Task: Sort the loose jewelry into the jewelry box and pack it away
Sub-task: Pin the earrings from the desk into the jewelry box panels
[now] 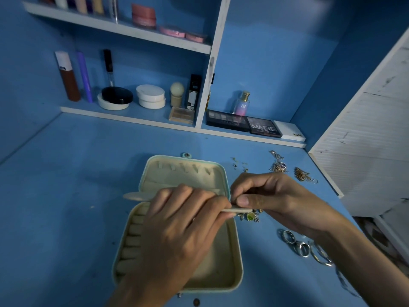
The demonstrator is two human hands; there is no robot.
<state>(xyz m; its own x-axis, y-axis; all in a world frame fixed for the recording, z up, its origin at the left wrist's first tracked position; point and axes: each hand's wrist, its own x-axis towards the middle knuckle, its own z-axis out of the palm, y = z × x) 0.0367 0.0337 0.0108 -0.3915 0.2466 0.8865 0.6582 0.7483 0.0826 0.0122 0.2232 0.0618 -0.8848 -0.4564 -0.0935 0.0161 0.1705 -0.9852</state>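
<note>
The jewelry box (234, 282) lies open mid-tabletop (66, 196). The left hand (177, 229) grips a beige strip (135, 196) across its hinge, and the right hand (272, 200) pinches the strip's right end. Rings (303, 247) and chains (280, 166) crowd the right edge. The widest tabletop stretch lies left.

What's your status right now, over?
Left hand grips strap, right hand pinches its end. Box open. Rings, chains loose on table, nothing blocking.
</note>
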